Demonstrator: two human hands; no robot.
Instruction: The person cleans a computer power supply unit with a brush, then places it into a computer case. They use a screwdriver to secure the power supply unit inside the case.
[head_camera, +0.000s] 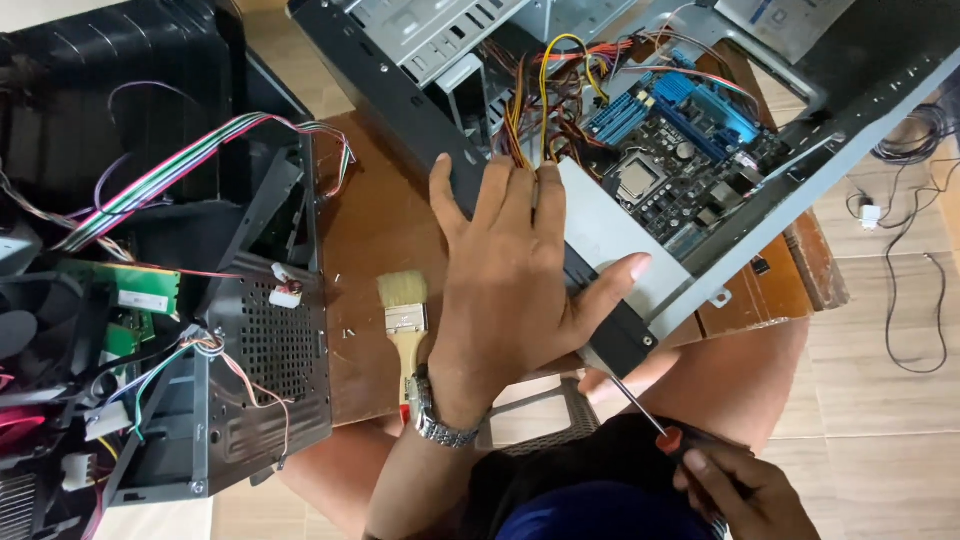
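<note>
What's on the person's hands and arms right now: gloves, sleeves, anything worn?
Both hands are bare, no gloves. The left hand has a silver metal-link wristwatch on its wrist. The right hand shows nothing worn. No sleeves reach either forearm.

white label (143, 300) on green board (120, 290)

Blue motherboard (680, 140); black-framed grey case (620, 250); pale-bristled brush (404, 315); red-black screwdriver handle (690, 445); brown table (375, 230).
</note>
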